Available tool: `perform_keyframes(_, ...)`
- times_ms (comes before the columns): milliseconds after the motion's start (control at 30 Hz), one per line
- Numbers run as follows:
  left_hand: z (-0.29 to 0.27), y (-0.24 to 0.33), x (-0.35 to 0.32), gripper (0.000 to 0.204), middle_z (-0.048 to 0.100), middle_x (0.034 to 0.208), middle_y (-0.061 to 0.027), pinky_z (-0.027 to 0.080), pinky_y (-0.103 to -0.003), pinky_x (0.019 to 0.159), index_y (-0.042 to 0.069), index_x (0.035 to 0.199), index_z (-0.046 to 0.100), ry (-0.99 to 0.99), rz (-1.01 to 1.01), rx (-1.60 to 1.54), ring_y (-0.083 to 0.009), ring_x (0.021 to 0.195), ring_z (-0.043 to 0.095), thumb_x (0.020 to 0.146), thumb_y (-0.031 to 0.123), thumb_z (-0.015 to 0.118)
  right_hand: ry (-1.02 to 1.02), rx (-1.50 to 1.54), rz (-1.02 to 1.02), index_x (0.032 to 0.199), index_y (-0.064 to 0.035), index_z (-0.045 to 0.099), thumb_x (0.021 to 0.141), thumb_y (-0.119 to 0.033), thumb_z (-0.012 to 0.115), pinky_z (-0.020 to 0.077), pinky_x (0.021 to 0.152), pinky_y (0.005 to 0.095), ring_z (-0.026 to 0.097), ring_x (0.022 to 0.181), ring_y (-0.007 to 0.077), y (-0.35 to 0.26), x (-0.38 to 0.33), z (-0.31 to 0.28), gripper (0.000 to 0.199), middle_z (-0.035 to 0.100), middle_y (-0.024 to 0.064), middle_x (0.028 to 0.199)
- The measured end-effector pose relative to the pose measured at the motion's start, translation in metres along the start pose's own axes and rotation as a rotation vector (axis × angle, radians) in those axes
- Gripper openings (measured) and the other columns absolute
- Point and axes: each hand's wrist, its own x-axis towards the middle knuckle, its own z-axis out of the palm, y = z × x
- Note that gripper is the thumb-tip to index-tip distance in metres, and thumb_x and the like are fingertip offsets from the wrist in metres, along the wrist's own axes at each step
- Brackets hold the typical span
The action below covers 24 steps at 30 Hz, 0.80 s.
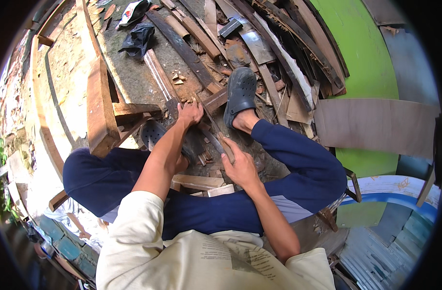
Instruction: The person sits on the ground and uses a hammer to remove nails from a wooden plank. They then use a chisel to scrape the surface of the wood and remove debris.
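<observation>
My left hand [190, 113] is closed, fingers curled down on a piece of wood between my feet; its palm side is hidden. My right hand [241, 166] is wrapped round the wooden handle [227, 149] of a long, narrow-bladed tool whose exact kind I cannot make out. From there the tool slants up and left, close past my left hand. Beside my left hand lies a long wooden strip [158, 75] with a dark near end. A short wood block [215, 100] lies just right of the fingers, and pale wood chips [179, 78] are scattered beyond them.
A thick wooden beam [99, 106] juts toward my left knee. Old planks [298, 43] are heaped at the far right, near a green panel [366, 58]. A black plastic bag [137, 39] lies far left. Short offcuts [199, 181] lie between my legs. My dark clogs [241, 94] flank the work area.
</observation>
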Motion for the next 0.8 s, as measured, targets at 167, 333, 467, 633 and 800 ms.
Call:
perform_keyframes(167,0.029,-0.007,-0.035,0.078,0.032,0.157,-0.0187,0.021,-0.057,0.119,0.004,0.153,0.028,0.348,0.121,0.076,-0.0349,0.148,0.027,0.094,0.045,0.057,-0.002,-0.051,-0.005,0.141,-0.0076,0.050,0.091,-0.013,0.061,0.0506,0.089,0.0505,0.062,0.102,0.0498,-0.004,-0.001,0.003,0.051,0.066,0.0318,0.107)
perform_keyframes(333,0.024,-0.021,-0.040,0.082,0.035,0.157,-0.0128,0.027,-0.053,0.119,0.009,0.154,0.026,0.222,0.146,0.119,-0.0328,0.147,0.030,0.090,0.037,0.067,-0.042,-0.063,0.041,0.143,-0.0097,0.048,0.092,-0.015,0.062,0.0502,0.087,0.0524,0.062,0.100,0.0512,-0.017,-0.009,0.007,0.054,0.066,0.0329,0.105)
perform_keyframes(467,0.009,-0.011,-0.041,0.078,0.035,0.157,-0.0133,0.028,-0.053,0.118,0.009,0.153,0.029,0.163,0.133,0.054,-0.0323,0.146,0.033,0.091,0.037,0.065,0.009,-0.046,0.027,0.143,-0.0102,0.049,0.092,-0.015,0.062,0.0502,0.088,0.0514,0.062,0.101,0.0512,-0.006,-0.008,0.010,0.053,0.066,0.0322,0.108)
perform_keyframes(633,0.002,-0.014,-0.026,0.062,0.057,0.137,-0.0241,0.040,-0.050,0.109,0.001,0.138,0.049,0.095,0.087,-0.185,-0.0415,0.130,0.051,0.099,0.048,0.043,0.066,0.077,0.078,0.138,-0.0089,0.055,0.091,-0.016,0.063,0.0502,0.094,0.0454,0.063,0.109,0.0457,-0.010,-0.006,0.008,0.049,0.067,0.0280,0.114)
perform_keyframes(800,0.002,-0.006,-0.009,0.059,0.065,0.116,-0.0306,0.046,-0.050,0.100,-0.003,0.113,0.064,0.153,0.112,-0.205,-0.0451,0.113,0.061,0.102,0.046,0.033,0.153,0.087,0.127,0.134,-0.0075,0.060,0.091,-0.017,0.065,0.0498,0.096,0.0399,0.067,0.112,0.0369,-0.003,0.002,0.002,0.045,0.069,0.0234,0.117)
